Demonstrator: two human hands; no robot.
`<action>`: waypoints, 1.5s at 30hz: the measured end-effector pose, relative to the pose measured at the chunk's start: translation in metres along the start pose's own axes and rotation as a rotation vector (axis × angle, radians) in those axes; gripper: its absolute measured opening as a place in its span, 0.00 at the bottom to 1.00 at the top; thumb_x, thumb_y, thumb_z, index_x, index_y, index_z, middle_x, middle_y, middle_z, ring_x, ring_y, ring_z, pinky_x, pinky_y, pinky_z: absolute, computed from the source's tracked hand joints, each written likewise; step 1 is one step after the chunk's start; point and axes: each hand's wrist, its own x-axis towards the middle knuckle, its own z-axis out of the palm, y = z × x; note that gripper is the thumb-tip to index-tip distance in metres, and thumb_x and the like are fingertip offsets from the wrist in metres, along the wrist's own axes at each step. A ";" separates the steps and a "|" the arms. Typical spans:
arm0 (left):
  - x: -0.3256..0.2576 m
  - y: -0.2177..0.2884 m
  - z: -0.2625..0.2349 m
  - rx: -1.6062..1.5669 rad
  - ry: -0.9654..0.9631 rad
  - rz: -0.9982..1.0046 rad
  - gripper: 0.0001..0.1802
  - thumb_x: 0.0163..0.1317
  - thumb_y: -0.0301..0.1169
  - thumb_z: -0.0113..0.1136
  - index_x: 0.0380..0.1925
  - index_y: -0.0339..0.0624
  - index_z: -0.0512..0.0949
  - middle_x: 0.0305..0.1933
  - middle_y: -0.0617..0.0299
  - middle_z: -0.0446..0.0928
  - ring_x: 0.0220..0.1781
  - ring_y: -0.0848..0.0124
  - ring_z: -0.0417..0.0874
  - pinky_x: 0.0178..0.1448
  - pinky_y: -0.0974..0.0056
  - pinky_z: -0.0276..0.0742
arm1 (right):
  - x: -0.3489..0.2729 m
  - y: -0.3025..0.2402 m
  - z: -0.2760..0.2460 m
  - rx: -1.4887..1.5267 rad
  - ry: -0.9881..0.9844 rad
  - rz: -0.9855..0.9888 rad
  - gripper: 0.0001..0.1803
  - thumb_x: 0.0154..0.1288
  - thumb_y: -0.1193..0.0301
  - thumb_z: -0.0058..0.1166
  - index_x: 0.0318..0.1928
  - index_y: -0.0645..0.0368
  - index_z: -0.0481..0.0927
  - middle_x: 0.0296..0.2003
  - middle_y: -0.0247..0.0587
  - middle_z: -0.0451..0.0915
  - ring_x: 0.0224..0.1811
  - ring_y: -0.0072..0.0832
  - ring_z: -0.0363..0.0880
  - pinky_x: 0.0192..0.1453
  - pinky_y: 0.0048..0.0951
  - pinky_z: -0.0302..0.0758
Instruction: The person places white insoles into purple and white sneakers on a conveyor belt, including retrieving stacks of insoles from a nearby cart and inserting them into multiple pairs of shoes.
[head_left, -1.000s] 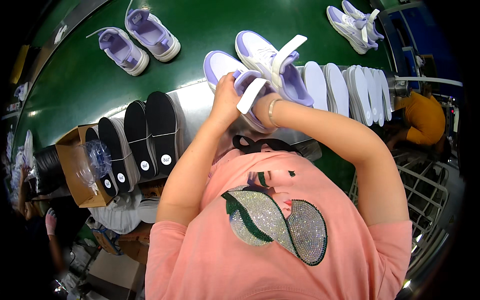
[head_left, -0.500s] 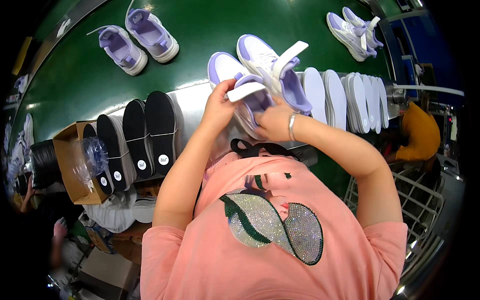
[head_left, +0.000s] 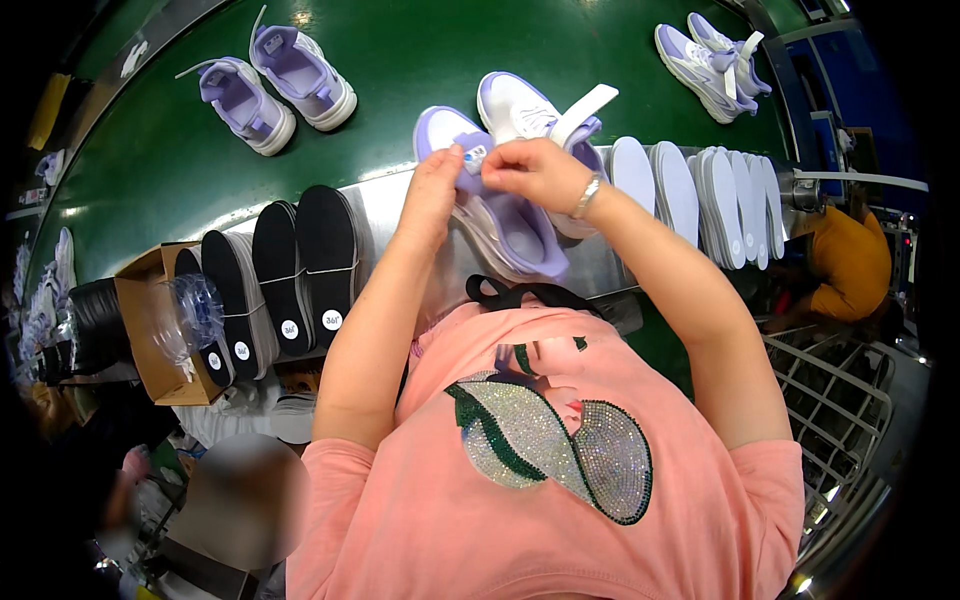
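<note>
From the head camera, both forearms are stretched forward over the metal ledge [head_left: 380, 205], meeting above a lilac shoe [head_left: 510, 225]. A small tag [head_left: 474, 158] is pinched between the fingers of the left hand [head_left: 436, 180] and the right hand [head_left: 530, 165]. The shoe is laid lengthwise, running from upper left to lower right at the edge of the green belt [head_left: 400, 70].
</note>
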 end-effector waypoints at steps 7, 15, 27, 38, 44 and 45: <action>-0.019 0.034 -0.023 0.449 0.289 0.346 0.16 0.57 0.30 0.47 0.45 0.34 0.69 0.40 0.54 0.71 0.42 0.67 0.72 0.48 0.65 0.67 | -0.044 -0.019 -0.015 0.268 0.191 0.142 0.07 0.56 0.72 0.51 0.32 0.63 0.74 0.29 0.31 0.74 0.33 0.18 0.69 0.40 0.21 0.67; -0.098 0.035 0.038 0.310 -0.202 0.329 0.12 0.55 0.27 0.55 0.40 0.37 0.71 0.34 0.59 0.76 0.36 0.71 0.76 0.42 0.67 0.71 | -0.081 -0.036 0.011 -0.154 0.314 -0.065 0.05 0.54 0.75 0.51 0.32 0.63 0.72 0.29 0.40 0.74 0.32 0.30 0.72 0.39 0.24 0.68; -0.198 0.081 -0.239 1.398 1.611 0.316 0.20 0.57 0.35 0.53 0.48 0.37 0.69 0.49 0.50 0.72 0.48 0.57 0.74 0.51 0.60 0.69 | -0.111 0.055 -0.010 -0.606 0.316 0.212 0.14 0.48 0.65 0.56 0.35 0.58 0.75 0.48 0.62 0.66 0.47 0.52 0.69 0.50 0.38 0.68; -0.063 0.051 0.060 0.956 0.019 0.709 0.30 0.50 0.27 0.60 0.53 0.33 0.61 0.50 0.50 0.70 0.53 0.62 0.70 0.57 0.61 0.64 | -0.169 0.120 -0.072 -0.746 0.762 0.439 0.18 0.54 0.64 0.53 0.41 0.64 0.72 0.39 0.51 0.74 0.43 0.45 0.70 0.48 0.37 0.68; 0.009 0.016 0.092 1.075 -0.043 0.675 0.26 0.48 0.30 0.60 0.47 0.33 0.65 0.47 0.43 0.69 0.47 0.50 0.71 0.50 0.58 0.66 | -0.192 0.156 -0.089 -0.821 0.628 0.955 0.25 0.45 0.54 0.59 0.41 0.55 0.71 0.40 0.44 0.74 0.44 0.39 0.72 0.44 0.45 0.68; 0.008 0.019 0.091 1.042 -0.030 0.652 0.25 0.48 0.31 0.61 0.45 0.33 0.65 0.46 0.43 0.69 0.46 0.50 0.71 0.49 0.58 0.66 | -0.192 0.152 -0.088 -0.847 0.627 0.947 0.24 0.45 0.55 0.59 0.40 0.55 0.71 0.39 0.43 0.74 0.44 0.39 0.72 0.44 0.45 0.68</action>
